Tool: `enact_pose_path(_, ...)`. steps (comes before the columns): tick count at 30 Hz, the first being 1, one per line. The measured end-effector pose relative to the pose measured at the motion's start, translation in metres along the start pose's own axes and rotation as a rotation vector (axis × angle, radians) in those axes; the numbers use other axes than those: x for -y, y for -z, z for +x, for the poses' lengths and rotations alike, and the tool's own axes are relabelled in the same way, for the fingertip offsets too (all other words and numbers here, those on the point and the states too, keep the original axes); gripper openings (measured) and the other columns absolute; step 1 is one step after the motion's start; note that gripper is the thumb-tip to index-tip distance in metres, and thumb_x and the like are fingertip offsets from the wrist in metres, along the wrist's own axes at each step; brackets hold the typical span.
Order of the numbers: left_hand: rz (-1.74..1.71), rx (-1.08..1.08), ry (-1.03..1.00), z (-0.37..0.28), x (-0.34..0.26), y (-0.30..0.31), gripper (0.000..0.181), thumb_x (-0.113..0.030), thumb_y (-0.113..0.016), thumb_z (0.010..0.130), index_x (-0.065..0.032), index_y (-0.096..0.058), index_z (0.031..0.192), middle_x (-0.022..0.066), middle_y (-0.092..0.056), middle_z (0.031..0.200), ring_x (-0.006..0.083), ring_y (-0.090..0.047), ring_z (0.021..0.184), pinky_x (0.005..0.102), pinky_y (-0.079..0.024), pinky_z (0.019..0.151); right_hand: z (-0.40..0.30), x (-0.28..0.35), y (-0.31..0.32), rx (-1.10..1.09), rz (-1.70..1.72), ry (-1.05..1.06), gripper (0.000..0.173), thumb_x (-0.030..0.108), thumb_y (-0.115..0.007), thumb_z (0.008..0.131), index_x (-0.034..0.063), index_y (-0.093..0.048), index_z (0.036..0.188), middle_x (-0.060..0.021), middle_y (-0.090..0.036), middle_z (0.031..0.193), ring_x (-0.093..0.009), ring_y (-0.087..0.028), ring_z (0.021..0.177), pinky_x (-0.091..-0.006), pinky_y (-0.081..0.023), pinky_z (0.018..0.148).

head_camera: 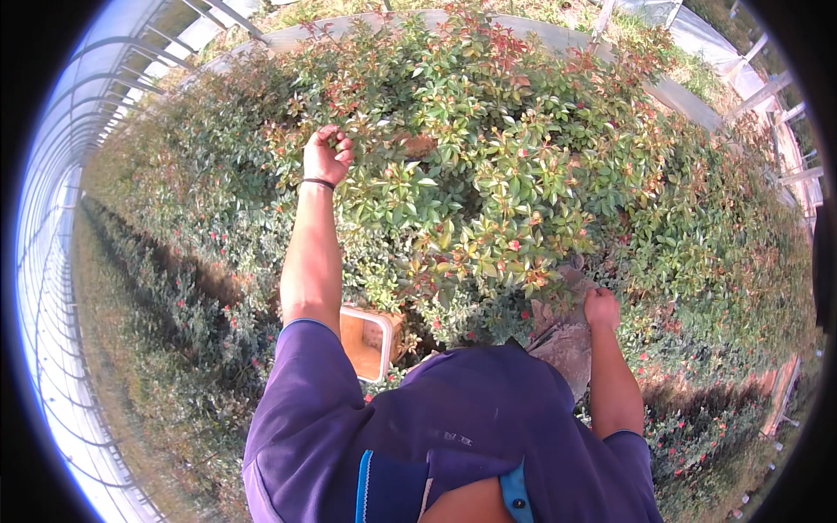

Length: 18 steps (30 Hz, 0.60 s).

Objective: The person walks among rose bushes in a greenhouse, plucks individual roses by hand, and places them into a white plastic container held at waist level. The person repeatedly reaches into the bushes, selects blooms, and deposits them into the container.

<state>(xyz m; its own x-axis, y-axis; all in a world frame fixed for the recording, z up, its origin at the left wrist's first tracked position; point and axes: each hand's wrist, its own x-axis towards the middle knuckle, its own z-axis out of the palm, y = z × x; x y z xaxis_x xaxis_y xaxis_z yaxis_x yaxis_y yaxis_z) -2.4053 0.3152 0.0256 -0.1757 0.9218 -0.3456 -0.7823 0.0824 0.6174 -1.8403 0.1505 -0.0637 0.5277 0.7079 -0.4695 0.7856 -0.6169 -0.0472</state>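
My left hand (328, 155), a dark band around its wrist, reaches out over leafy rose-like bushes (399, 189). Its fingers are curled, palm partly turned up. A bit of green shows between them, but whether it is held or lies behind is unclear. On the right, my right hand (601, 308) hangs lower, its fingers bent in beside my soiled trouser leg (569, 346) and the edge of the leaves. Anything inside it is hidden. Small pink-red blooms (514, 245) and buds dot the nearest bush.
A tan, box-shaped container (387, 346) with a pale rim stands among plants below my left forearm. Curved greenhouse hoops (49, 261) run along the left. Pale sheeting (327, 29) borders the bed's far side, and posts (762, 95) rise at right. More flowering rows (196, 287) stretch both ways.
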Motion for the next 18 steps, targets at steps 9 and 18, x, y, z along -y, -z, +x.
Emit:
enact_pose_path(9,1.782,0.348,0.069,-0.025,0.031,-0.030,0.049,-0.053,-0.068,0.072,-0.0039,-0.061,0.073,0.0008,-0.056,0.064,0.0116,-0.051,0.064,0.0286,-0.042,0.061,0.002,0.002,-0.003,-0.014,-0.003,0.016,0.039,0.037,-0.044,0.080,0.0165,-0.063,0.107,-0.0048,-0.054,0.121,-0.028,-0.046,0.113,-0.0436,-0.043,0.089)
enact_pose_path(18,0.918,0.234,0.374,-0.038,0.048,-0.022,0.035,-0.040,-0.046,0.087,-0.0084,-0.049,0.073,-0.0020,-0.036,0.052,0.0109,-0.031,0.042,0.0236,-0.021,0.036,-0.001,-0.002,-0.005,0.026,0.015,-0.002,0.042,0.038,-0.043,0.080,0.0162,-0.061,0.111,-0.0053,-0.053,0.123,-0.027,-0.044,0.116,-0.0418,-0.040,0.093)
